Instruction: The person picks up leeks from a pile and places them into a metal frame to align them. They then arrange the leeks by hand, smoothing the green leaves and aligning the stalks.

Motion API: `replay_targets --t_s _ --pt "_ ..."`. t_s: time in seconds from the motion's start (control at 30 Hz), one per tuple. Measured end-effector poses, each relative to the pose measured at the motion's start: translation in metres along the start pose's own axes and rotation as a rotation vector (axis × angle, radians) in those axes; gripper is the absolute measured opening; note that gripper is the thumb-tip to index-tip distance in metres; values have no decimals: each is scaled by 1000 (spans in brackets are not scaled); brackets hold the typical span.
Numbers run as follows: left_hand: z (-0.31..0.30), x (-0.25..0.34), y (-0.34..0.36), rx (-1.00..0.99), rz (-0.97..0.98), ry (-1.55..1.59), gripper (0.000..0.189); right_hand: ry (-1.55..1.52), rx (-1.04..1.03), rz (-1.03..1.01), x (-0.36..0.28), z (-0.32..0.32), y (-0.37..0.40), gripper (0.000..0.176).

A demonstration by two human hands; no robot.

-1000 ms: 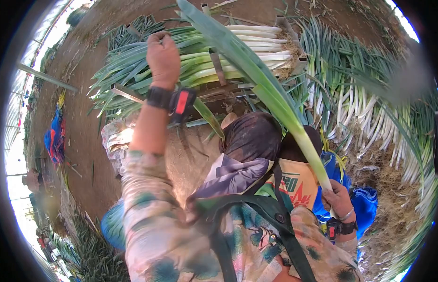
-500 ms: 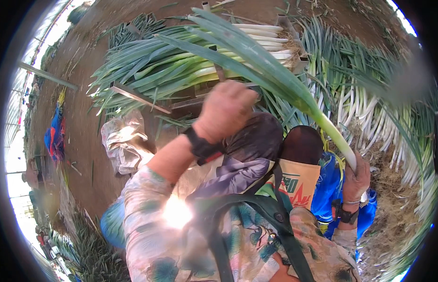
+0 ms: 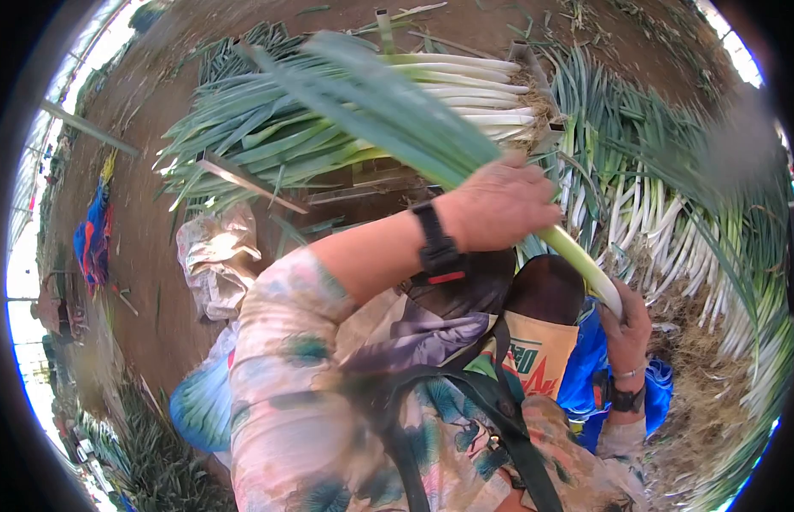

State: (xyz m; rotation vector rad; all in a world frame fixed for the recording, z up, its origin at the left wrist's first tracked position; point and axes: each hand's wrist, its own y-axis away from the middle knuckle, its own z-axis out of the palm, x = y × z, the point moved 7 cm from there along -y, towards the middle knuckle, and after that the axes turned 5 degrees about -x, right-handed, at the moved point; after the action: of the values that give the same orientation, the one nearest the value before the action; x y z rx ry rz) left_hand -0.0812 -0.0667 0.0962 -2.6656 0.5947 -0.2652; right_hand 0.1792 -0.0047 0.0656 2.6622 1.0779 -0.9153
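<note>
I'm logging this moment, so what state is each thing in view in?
Held leek: slanted, leaves on
Right hand: closed on its white end
Left hand: across its stalk, grip unclear
Racked leeks: lying flat, roots on
Leeks at right: piled, roots on
Pale sack: crumpled
</note>
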Motion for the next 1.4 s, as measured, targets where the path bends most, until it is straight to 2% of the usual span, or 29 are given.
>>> replay_targets --t_s 0.03,0.1,0.17,0.23,0.3,0.37,0.47,0.57,0.63,0.7,0.77,0.87,0.97,1.0,1.13,1.2,1.23,1.27,1.3,1.33,1.37,1.4 --pt "-6 -11 10 -17 -42 16 7 12 -34 -7 -8 6 -12 41" --pt "-28 -37 35 -83 -173 -150 16 41 -17 -113 -16 14 -39 41" --pt "-57 -67 66 -79 -305 -222 31 76 22 -255 -21 25 -72 40" --pt "-89 -91 89 -143 -436 -294 42 41 -28 -308 -36 44 -113 40" --pt "-117 -110 104 -175 -544 -393 45 -11 -16 -439 -64 63 -158 36" --pt "-133 -138 117 -161 -591 -492 44 63 106 -615 -91 79 -204 32" --pt "-143 -181 133 -126 -633 -590 41 109 85 -616 -109 117 -274 31" --pt "-121 -227 144 -149 -713 -588 39 266 85 -580 -108 150 -325 32" --pt "-82 -258 150 -166 -735 -537 42 424 42 -504 -89 174 -350 33" --pt "-21 -281 157 -152 -756 -379 45 502 -58 -386 -48 206 -365 31" --pt "56 -302 174 -168 -787 -397 45 616 -114 -261 -7 231 -371 30" --pt "54 -291 162 -201 -801 -401 41 568 -134 -333 -2 235 -377 29" --pt "39 -298 161 -207 -792 -255 38 561 -260 -325 -19 225 -380 29" --pt "24 -297 151 -229 -795 -281 37 535 -244 -344 -18 225 -389 30" --pt "-23 -319 116 -73 -699 -422 37 443 14 -368 -39 196 -429 28" --pt "-25 -340 100 -22 -630 -483 38 445 10 -298 -30 206 -449 26" --pt "-8 -358 106 -45 -700 -455 38 449 9 -264 -26 209 -457 25" --pt "24 -375 120 -68 -768 -425 38 543 -140 -182 -20 226 -462 23" --pt "50 -386 131 -91 -834 -394 38 548 -90 -213 -11 238 -460 23" --pt "68 -388 134 -197 -893 -378 39 550 -36 -240 4 257 -457 23" --pt "69 -394 132 -236 -908 -319 40 554 16 -270 11 264 -455 23" --pt "68 -399 132 -277 -928 -252 40 514 -73 -286 10 262 -456 25"
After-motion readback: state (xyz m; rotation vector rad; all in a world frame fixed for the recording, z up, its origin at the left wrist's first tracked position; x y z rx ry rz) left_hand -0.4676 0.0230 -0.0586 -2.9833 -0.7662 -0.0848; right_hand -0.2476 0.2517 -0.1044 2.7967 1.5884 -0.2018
